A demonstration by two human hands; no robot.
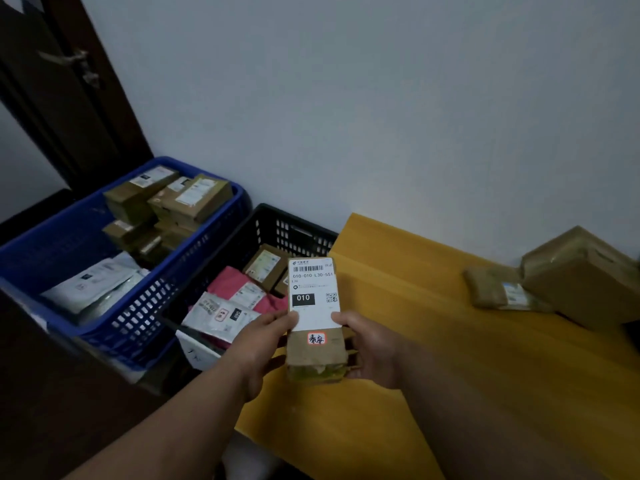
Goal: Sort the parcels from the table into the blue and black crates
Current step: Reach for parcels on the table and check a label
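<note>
Landmark: yellow table (433, 341), smooth wood-look top, flat rectangular slab against the pale wall.

Held parcel (314, 320): slim rectangular box, brown kraft cardboard, matte, held above the table's left edge, long axis pointing away from the person. A white shipping label covers the far two thirds: barcode, "010-010 L30-551", black "010" block, QR code. Small red-outlined sticker with handwritten characters below the label. Near end wrapped in clear tape, yellowish underneath.

Left hand (258, 341) grasps the parcel's left edge, thumb on the label. Right hand (370, 348) grasps the right edge, thumb on the label, fingers curled under.

Left of the table: black crate (294, 233), lattice plastic walls, touching the table edge. Inside it are a pink poly mailer (235, 284), a white poly mailer and small cardboard boxes.

Further left of the table: blue crate (138, 317), same lattice plastic. It holds stacked kraft boxes at the far end and grey-white flat mailers at the near end.

Table's far right corner: large cardboard box (581, 278), glossy tape, with a flat taped parcel (498, 289) just beside it.
</note>
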